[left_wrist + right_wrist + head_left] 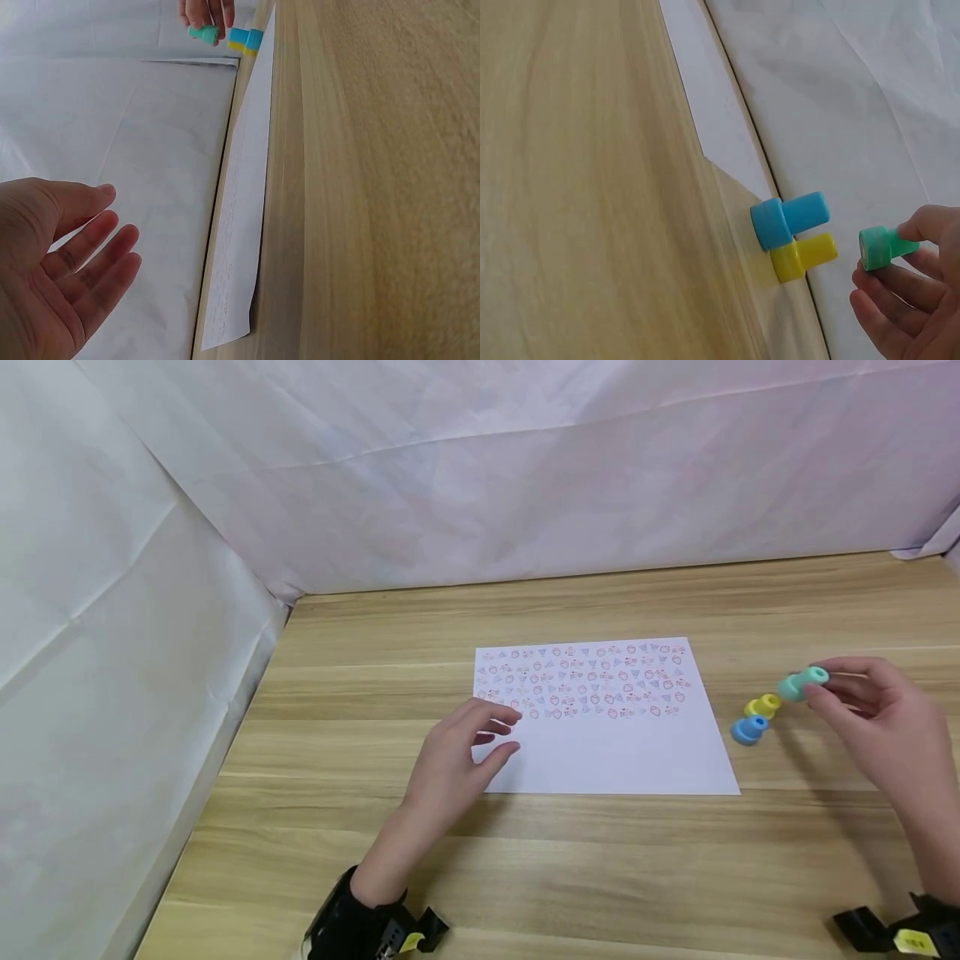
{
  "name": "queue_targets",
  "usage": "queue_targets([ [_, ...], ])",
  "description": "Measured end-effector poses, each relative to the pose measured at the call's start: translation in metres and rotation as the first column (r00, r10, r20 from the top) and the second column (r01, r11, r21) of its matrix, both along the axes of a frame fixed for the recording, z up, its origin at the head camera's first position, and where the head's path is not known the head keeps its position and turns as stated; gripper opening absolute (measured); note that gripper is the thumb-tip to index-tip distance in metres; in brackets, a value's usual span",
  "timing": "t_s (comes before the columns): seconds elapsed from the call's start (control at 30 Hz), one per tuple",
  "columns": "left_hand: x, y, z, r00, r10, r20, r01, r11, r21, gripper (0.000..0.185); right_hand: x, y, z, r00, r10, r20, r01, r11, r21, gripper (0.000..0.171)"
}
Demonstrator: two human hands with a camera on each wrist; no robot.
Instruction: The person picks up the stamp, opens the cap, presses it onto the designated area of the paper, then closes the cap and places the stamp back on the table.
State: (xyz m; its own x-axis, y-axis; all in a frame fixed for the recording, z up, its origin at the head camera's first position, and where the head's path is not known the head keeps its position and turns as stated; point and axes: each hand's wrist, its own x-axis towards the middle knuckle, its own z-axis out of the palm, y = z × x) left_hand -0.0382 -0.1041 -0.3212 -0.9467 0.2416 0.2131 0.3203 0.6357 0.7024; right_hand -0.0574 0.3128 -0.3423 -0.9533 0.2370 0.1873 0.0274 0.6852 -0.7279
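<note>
A white sheet of paper (615, 735) lies on the wooden table (525, 860), its upper half covered in small red and blue stamped marks. My left hand (468, 752) hovers at the sheet's left edge with relaxed fingers, holding nothing. My right hand (870, 710) pinches a green stamp (804, 682) above the table, right of the sheet. A yellow stamp (763, 705) and a blue stamp (749, 729) stand side by side on the table just below it. In the right wrist view the green stamp (881, 245) is held apart from the blue stamp (787, 220) and yellow stamp (804, 256).
White fabric walls (450, 468) enclose the table at the back and the left. The table's left edge runs along the left wall. Bare wood lies in front of the sheet.
</note>
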Motion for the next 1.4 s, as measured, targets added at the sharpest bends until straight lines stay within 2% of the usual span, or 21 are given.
queue_targets([
  [0.13, 0.000, 0.000, 0.000, 1.000, 0.000, 0.002, 0.000, 1.000, 0.002, 0.030, -0.002, 0.004, -0.002, 0.999, -0.005, 0.050, 0.004, 1.000, 0.021, 0.024],
  [0.27, 0.000, 0.000, 0.000, 1.000, 0.001, 0.009, -0.001, 1.000, 0.005, 0.030, -0.003, 0.007, -0.005, 0.995, -0.004, 0.102, -0.001, 0.999, 0.052, 0.012],
  [0.43, 0.000, 0.000, 0.000, 1.000, 0.005, 0.015, -0.005, 1.000, 0.002, 0.030, -0.003, 0.010, -0.005, 0.992, 0.012, 0.125, -0.021, 0.997, 0.072, 0.027],
  [0.63, 0.000, 0.000, -0.001, 1.000, 0.007, 0.015, -0.007, 1.000, 0.000, 0.031, -0.003, 0.012, -0.006, 0.990, 0.043, 0.131, -0.055, 0.995, 0.087, 0.038],
  [1.07, -0.001, -0.001, -0.001, 1.000, 0.005, 0.018, -0.005, 1.000, -0.001, 0.030, -0.002, 0.012, -0.013, 0.974, 0.072, 0.215, -0.107, 0.982, 0.154, 0.039],
  [1.23, -0.003, -0.001, 0.000, 1.000, 0.019, -0.006, -0.020, 0.997, -0.074, 0.034, -0.002, 0.015, -0.015, 0.969, 0.088, 0.230, -0.127, 0.979, 0.161, 0.038],
  [1.4, -0.007, 0.000, 0.004, 1.000, 0.009, -0.026, -0.014, 0.982, -0.187, 0.049, -0.001, 0.019, -0.016, 0.963, 0.108, 0.246, -0.156, 0.970, 0.186, 0.043],
])
